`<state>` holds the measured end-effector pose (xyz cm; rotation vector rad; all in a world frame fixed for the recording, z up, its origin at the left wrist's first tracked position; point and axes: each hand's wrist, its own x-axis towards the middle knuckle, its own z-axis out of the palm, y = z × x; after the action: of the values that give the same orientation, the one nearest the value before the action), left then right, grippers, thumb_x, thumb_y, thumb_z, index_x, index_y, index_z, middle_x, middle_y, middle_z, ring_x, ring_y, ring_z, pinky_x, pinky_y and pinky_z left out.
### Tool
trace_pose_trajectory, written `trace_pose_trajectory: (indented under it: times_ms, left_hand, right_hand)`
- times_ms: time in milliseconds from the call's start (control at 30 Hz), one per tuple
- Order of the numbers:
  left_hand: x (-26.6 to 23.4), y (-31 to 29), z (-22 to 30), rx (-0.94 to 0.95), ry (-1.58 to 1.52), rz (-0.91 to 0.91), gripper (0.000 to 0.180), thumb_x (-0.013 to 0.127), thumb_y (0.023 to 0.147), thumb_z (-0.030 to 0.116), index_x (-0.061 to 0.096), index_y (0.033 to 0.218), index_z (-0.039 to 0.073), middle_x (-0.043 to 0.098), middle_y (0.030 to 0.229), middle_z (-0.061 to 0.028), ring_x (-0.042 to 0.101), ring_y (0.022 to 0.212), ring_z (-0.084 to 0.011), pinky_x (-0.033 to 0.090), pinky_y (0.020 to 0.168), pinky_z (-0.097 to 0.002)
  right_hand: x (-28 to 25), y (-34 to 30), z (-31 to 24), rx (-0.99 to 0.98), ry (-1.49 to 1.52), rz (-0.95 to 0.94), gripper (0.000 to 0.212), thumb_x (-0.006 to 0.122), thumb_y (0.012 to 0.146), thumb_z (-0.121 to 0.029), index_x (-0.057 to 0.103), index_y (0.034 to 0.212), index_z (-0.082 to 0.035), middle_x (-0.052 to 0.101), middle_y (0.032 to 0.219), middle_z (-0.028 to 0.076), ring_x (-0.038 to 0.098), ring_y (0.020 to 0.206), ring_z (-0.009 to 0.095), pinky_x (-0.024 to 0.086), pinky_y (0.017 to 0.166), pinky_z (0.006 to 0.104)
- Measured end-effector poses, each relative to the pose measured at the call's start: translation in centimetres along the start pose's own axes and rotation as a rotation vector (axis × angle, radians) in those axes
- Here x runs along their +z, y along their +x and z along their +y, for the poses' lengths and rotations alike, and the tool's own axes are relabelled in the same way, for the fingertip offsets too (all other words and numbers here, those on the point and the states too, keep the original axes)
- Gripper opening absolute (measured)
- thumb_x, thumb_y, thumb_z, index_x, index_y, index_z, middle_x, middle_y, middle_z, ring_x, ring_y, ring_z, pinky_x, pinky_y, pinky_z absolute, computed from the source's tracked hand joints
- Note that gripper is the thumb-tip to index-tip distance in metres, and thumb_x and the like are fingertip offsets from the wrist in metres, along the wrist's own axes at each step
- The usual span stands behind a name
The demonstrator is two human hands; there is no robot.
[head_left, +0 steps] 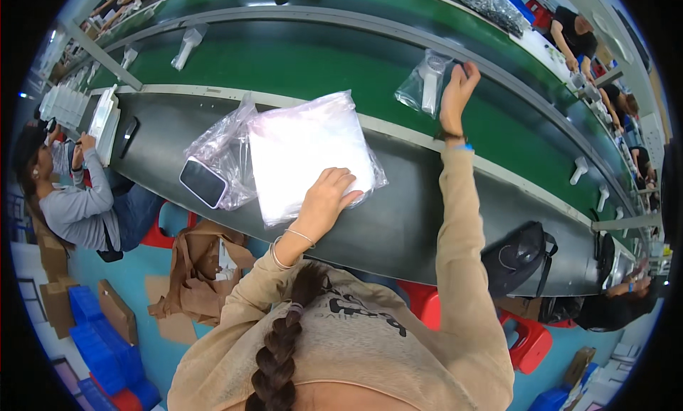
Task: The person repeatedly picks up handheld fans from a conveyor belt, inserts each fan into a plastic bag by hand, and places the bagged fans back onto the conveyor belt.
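A stack of clear plastic bags (306,151) lies on the dark worktop, looking white where light falls on it. My left hand (326,198) rests on the stack's near right part, fingers loosely bent and thumb apart. Over the green conveyor belt, my right arm reaches far forward. Beside my right hand (459,98) lies a white handheld device with a round head (431,84), inside a clear bag (409,94). The fingers of that hand are half curled and apart at the bag's right edge, with no grip on it visible.
A phone (203,183) lies on crumpled plastic (231,144) left of the stack. More white devices (187,47) sit along the belt. A black backpack (518,258) is at the right. A seated co-worker (78,190) works at the left. Red stools (523,340) stand below.
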<state>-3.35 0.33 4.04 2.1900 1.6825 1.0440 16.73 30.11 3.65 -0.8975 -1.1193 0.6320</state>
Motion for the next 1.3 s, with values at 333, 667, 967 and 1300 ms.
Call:
trace_pose_trajectory:
  times_ms: [333,667,967,1300]
  left_hand:
    - [0.1,0.5,-0.4,-0.2,-0.104,-0.096,0.02,0.077,0.076,0.01,0.072,0.094,0.002,0.068,0.094,-0.01,0.064,0.087,-0.03,0.051,0.077,-0.0359]
    - [-0.8,1.4,-1.0,-0.266,-0.185,-0.212,0.019,0.074,0.08,0.009,0.074,0.097,-0.001,0.068,0.094,-0.0127,0.066,0.079,-0.0289,0.051,0.072,-0.0339]
    - [-0.8,1.9,-0.8,-0.293,-0.201,-0.187,0.012,0.07,0.084,0.01,0.072,0.09,0.0,0.068,0.091,-0.0125,0.068,0.077,-0.029,0.053,0.07,-0.0345]
    - [-1.3,2.9,-1.5,-0.371,-0.292,-0.186,0.011,0.073,0.083,0.007,0.071,0.09,-0.001,0.07,0.082,-0.0111,0.066,0.071,-0.0184,0.053,0.069,-0.0278]
  right_hand:
    - [-5.9,-14.6,-3.7,0.253,-0.024,-0.186,0.023,0.05,0.102,-0.015,0.054,0.121,-0.004,0.059,0.12,0.008,0.064,0.091,0.016,0.046,0.081,0.0291]
    - [-7.0,-14.8,-2.9,0.301,-0.037,-0.196,0.021,0.05,0.103,-0.019,0.063,0.108,-0.003,0.065,0.106,0.005,0.063,0.082,0.013,0.046,0.074,0.0261]
    - [-7.0,-15.0,-2.8,0.344,-0.045,-0.215,0.02,0.054,0.101,-0.02,0.065,0.105,-0.004,0.068,0.102,0.004,0.062,0.081,0.012,0.046,0.074,0.0258]
    - [-7.1,-15.0,-2.3,0.307,-0.08,-0.244,0.017,0.055,0.1,-0.017,0.064,0.104,-0.004,0.068,0.1,0.003,0.062,0.079,0.01,0.046,0.071,0.0244]
